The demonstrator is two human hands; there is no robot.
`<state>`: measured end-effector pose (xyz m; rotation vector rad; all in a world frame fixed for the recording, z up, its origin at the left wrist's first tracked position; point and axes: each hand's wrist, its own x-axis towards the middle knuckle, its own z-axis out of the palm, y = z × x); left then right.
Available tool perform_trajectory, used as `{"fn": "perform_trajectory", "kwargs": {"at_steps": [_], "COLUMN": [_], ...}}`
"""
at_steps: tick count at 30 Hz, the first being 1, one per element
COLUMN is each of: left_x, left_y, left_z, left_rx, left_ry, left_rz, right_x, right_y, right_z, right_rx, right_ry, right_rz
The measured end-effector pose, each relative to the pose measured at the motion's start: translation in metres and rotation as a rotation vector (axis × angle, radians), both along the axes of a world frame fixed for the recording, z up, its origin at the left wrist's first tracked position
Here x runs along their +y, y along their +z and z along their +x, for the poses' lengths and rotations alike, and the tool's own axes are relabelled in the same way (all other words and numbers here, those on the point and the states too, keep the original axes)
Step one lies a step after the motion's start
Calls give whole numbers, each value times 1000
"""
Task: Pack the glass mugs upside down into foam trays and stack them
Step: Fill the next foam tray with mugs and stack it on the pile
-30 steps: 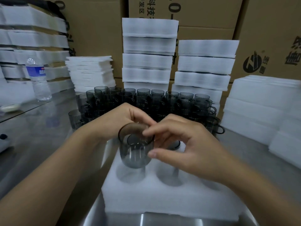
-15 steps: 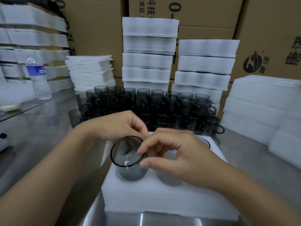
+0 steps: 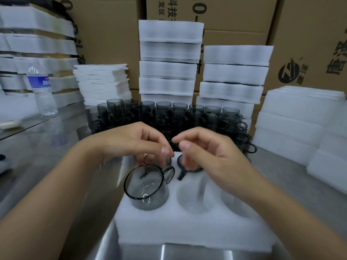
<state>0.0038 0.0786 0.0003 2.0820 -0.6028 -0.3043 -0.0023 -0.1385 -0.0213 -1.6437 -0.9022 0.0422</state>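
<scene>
A white foam tray (image 3: 195, 229) with round pockets lies on the steel table in front of me. A smoky grey glass mug (image 3: 146, 188) sits tilted in its front-left pocket, handle pointing back right. Two more mugs are sunk in the back row: one at the left (image 3: 165, 160), one in the middle (image 3: 197, 169). My left hand (image 3: 135, 141) hovers just above and behind the tilted mug, fingers loosely curled and holding nothing. My right hand (image 3: 208, 152) hangs over the back-middle mug, also empty. The front-middle pocket (image 3: 193, 196) holds no mug.
A dense cluster of loose grey mugs (image 3: 169, 117) stands behind the tray. Stacks of packed foam trays (image 3: 169, 68) rise at the back, with foam sheet piles at the left (image 3: 102, 83) and right (image 3: 300, 117). A water bottle (image 3: 42, 91) stands at the far left. Cardboard boxes form the backdrop.
Both hands were holding the mug and lowered it into the front-left pocket. They have let go and lifted up and back; the mug now rests tilted in the tray.
</scene>
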Motion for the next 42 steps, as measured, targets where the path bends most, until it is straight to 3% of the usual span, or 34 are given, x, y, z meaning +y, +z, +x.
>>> {"fn": "perform_trajectory", "kwargs": {"at_steps": [4, 14, 25, 36, 42], "left_x": [3, -6, -23, -36, -45], "left_y": [1, -3, -7, -15, -18], "left_z": [-1, -3, -1, -3, -4], "left_rx": [63, -8, -254, -274, -416], "left_ry": [-93, -82, 122, 165, 163], "left_rz": [-25, 25, 207, 287, 457], "right_x": [0, 2, 4, 5, 3], "right_y": [-1, -4, -5, -7, -4], "right_z": [7, 8, 10, 11, 12], "right_rx": [35, 35, 44, 53, 36], "right_ry": [-134, -145, -135, -151, -212], "right_rz": [-1, -50, -34, -25, 42]}}
